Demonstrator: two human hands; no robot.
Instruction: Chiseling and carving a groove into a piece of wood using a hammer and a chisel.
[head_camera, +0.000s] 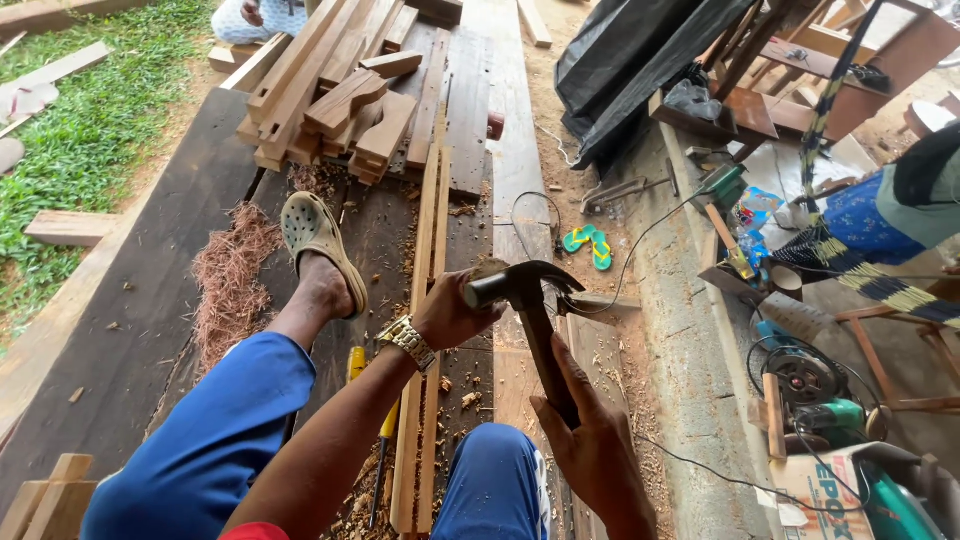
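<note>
My right hand (592, 455) grips the lower end of the wooden handle of a claw hammer (528, 300). Its dark metal head points left, over a long narrow wooden strip (428, 250). My left hand (448, 318), with a metal watch on the wrist, is closed around the hammer's striking end. What else it may hold is hidden. My left foot in a beige sandal (312, 235) rests on the dark planks (150, 300). A yellow-handled tool (356, 362) lies under my left forearm.
A stack of cut wood pieces (340, 90) lies ahead, with shavings (230, 280) at its left. Green flip-flops (590, 246), a black tarp (640, 60), cables and power tools (810, 385) are at the right. Another person (880, 220) sits far right. Grass (80, 130) borders the left.
</note>
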